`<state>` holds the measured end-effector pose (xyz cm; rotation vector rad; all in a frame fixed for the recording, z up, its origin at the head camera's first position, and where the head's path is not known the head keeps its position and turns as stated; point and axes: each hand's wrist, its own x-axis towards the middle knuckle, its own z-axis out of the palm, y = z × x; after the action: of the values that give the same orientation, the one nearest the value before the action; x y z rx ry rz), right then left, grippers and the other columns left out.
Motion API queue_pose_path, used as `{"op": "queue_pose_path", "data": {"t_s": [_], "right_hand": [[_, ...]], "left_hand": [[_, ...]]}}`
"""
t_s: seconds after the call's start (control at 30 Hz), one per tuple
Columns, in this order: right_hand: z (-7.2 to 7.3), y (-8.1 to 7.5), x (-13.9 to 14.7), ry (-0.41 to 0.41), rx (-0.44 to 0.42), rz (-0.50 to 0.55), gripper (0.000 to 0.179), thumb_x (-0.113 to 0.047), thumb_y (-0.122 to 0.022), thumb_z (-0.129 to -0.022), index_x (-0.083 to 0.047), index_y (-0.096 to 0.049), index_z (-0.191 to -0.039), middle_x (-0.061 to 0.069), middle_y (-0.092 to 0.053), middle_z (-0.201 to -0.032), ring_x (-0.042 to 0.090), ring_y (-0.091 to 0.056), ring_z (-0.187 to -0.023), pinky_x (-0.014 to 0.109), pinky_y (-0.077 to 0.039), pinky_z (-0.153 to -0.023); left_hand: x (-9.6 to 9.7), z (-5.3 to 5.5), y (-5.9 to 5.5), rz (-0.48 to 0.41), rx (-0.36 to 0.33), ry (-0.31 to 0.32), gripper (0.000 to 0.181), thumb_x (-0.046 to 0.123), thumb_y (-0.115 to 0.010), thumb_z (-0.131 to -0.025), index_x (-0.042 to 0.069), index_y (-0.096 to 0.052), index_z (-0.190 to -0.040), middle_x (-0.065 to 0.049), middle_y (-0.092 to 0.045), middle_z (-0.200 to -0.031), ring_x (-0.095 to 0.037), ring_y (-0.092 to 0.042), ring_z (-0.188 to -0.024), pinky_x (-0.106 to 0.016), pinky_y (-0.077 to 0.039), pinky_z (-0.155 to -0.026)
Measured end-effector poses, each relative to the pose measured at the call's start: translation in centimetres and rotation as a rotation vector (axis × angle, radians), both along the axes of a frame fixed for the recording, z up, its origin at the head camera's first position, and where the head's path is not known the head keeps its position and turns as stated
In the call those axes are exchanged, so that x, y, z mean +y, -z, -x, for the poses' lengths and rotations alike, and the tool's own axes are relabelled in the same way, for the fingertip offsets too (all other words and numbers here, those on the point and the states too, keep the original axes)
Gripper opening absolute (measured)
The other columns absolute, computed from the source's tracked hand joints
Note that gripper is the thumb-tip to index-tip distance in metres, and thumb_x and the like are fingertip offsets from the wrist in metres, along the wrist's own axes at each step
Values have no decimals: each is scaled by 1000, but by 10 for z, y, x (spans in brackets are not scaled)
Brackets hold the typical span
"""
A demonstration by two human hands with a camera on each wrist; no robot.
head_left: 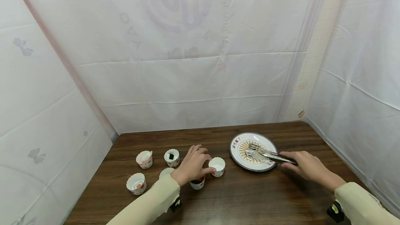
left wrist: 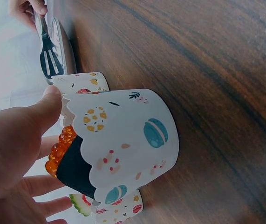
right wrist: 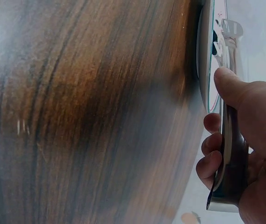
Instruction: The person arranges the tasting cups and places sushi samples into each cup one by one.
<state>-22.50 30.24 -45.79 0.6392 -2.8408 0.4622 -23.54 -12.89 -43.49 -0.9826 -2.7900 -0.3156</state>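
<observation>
On the right, my right hand (head_left: pixel 304 164) grips metal serving tongs (head_left: pixel 265 154) by the dark handle, fingers curled round it in the right wrist view. The tongs' slotted heads are over a white plate (head_left: pixel 235 152) with a sunburst centre. My left hand (head_left: pixel 194 164) reaches to a white scalloped paper cup (head_left: pixel 218 169), thumb and index finger at its left rim, fingers spread; whether they press it cannot be told. Beneath that hand stands a patterned cup (left wrist: pixel 133 135) holding a piece of roe sushi (left wrist: pixel 60 154) with a black wrap.
More paper cups stand at the left: one with a black-topped piece (head_left: pixel 172 159), one with an orange-and-white piece (head_left: pixel 137 185), and one with a pale filling (head_left: pixel 144 157). Another cup (head_left: pixel 166 172) is partly hidden by the left forearm. White cloth (head_left: pixel 187 79) hangs behind the brown table (head_left: pixel 237 197).
</observation>
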Motion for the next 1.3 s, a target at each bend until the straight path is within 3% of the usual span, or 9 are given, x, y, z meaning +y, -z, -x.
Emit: {"op": "queue_pose_path", "data": {"t_s": [0.3,0.57,0.9,1.3], "right_hand": [[-1,1,-1,7,-17,2,43,-36,-78,-92,-12,-73,-127,14,-75,-112,23,-71,-86,35,-46,-52],[0,0,1,8,-19,-5,44,-37,-78,-92,-12,-73,-127,14,-75,-112,29,-72,-90,39,-48,-52],[0,0,1,15,-29,-5,45,-38,-77,-92,-12,-73,-128,15,-75,-113,28,-72,-89,36,-45,-51],[0,-3,1,15,18,-1,42,-32,-80,-90,-13,-74,-127,14,-75,-114,25,-72,-88,32,-43,-50]], "left_hand": [[0,-1,0,-2,-16,-3,32,40,-78,-92,12,-78,-106,-17,-66,-128,-47,-47,-135,-62,-32,-114],[-1,-1,0,-4,-20,-2,33,41,-78,-92,12,-78,-107,-18,-66,-128,-47,-48,-135,-62,-32,-114],[0,-1,-1,2,-17,-7,32,40,-78,-92,12,-78,-106,-18,-66,-129,-46,-47,-135,-63,-32,-114],[1,0,0,4,-11,-5,32,40,-79,-91,12,-79,-105,-17,-67,-128,-46,-48,-135,-63,-32,-114]]}}
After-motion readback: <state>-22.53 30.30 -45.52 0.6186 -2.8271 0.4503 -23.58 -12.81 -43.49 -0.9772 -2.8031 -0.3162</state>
